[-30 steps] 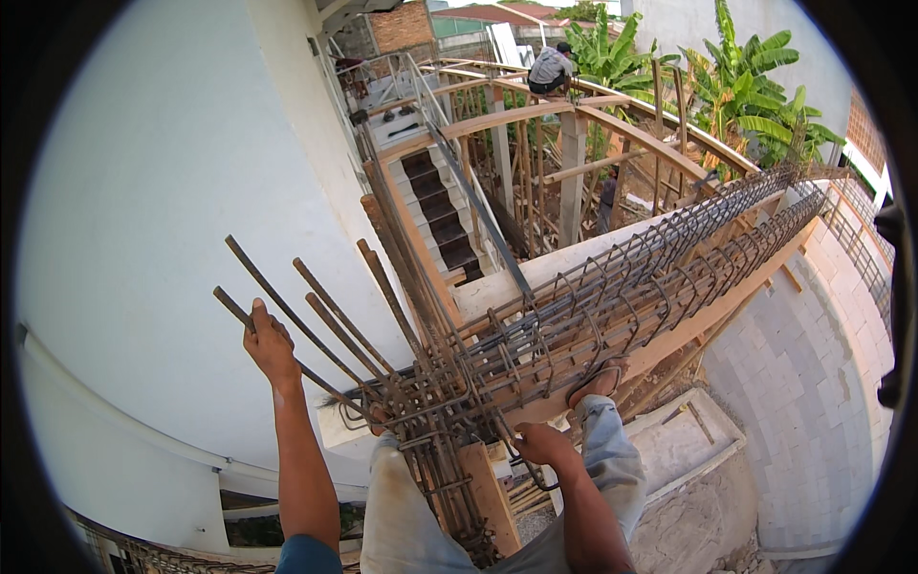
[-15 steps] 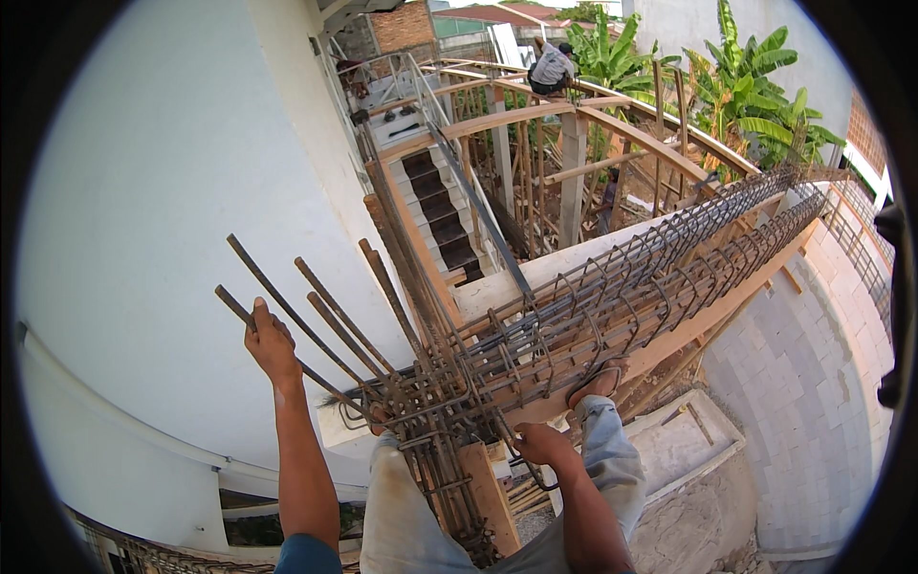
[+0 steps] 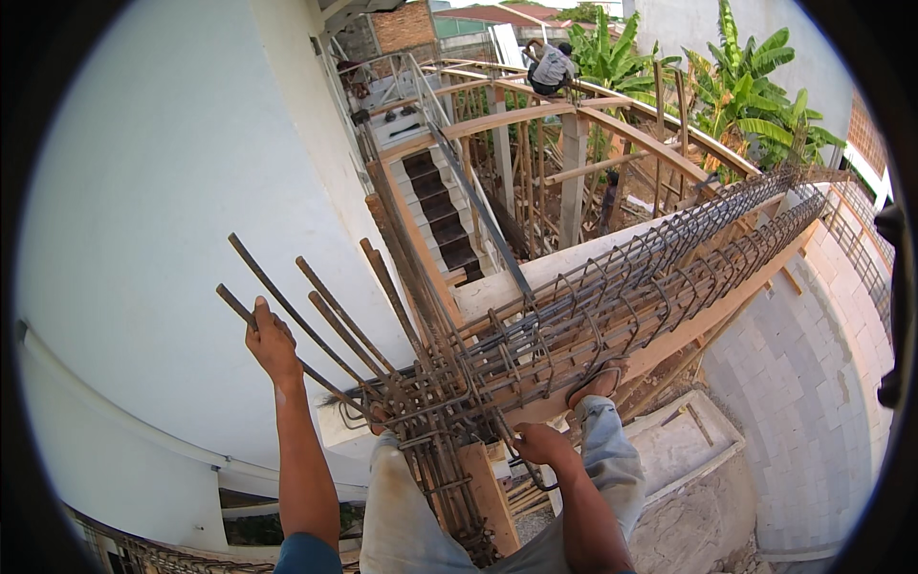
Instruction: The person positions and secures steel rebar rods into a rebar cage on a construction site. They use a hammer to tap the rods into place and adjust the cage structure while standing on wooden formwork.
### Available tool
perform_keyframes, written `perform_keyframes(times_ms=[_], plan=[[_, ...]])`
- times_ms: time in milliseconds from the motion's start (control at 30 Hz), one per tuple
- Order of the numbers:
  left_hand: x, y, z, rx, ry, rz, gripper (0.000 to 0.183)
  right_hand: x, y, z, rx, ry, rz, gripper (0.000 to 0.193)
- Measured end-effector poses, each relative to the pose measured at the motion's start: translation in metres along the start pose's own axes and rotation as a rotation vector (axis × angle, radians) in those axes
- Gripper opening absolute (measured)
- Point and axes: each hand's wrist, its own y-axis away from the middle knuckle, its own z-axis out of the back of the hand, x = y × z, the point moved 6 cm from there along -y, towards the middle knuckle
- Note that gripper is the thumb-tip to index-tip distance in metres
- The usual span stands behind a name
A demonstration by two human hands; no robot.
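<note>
Closest in, two legs in faded jeans [image 3: 406, 507] stand astride a bundle of steel bars [image 3: 449, 478], with a wooden board [image 3: 490, 497] running beside it. The right hand [image 3: 543, 446] has its fingers curled around a bent thin rod [image 3: 505, 430] just beside the bundle; whether the rod is tied there, I cannot tell. The sandalled right foot [image 3: 598, 383] is just beyond that hand, next to a long steel cage [image 3: 612, 253]. Out to the left, the left hand [image 3: 273, 342] grips a slanting bar [image 3: 229, 301] near its upper end, thumb up along it, in front of a white wall [image 3: 182, 239]; other bars [image 3: 335, 330] rise beside it. Farther off are stairs [image 3: 440, 215] and a curved wooden frame [image 3: 516, 117], where a crouching person [image 3: 552, 69] perches near leafy green plants [image 3: 755, 86]
</note>
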Motion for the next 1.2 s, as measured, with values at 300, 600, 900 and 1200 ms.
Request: perform_keyframes(times_ms=[300, 600, 900, 1200], plan=[[-0.0034, 0.0030, -0.0017, -0.006, -0.024, -0.007, 0.042, 0.0002, 0.0008, 0.0013, -0.010, -0.010, 0.002, 0.038], [-0.0019, 0.0020, -0.0013, -0.006, -0.007, -0.002, 0.043, -0.0007, 0.0000, 0.0004, 0.003, 0.003, -0.018, 0.039], [-0.0008, 0.0012, -0.0004, -0.006, -0.010, 0.003, 0.043, -0.0012, -0.0001, 0.0000, 0.022, -0.006, -0.017, 0.042], [-0.0010, 0.0014, -0.0006, -0.012, -0.011, 0.003, 0.042, -0.0016, -0.0013, -0.0011, -0.027, 0.037, 0.039, 0.043]])
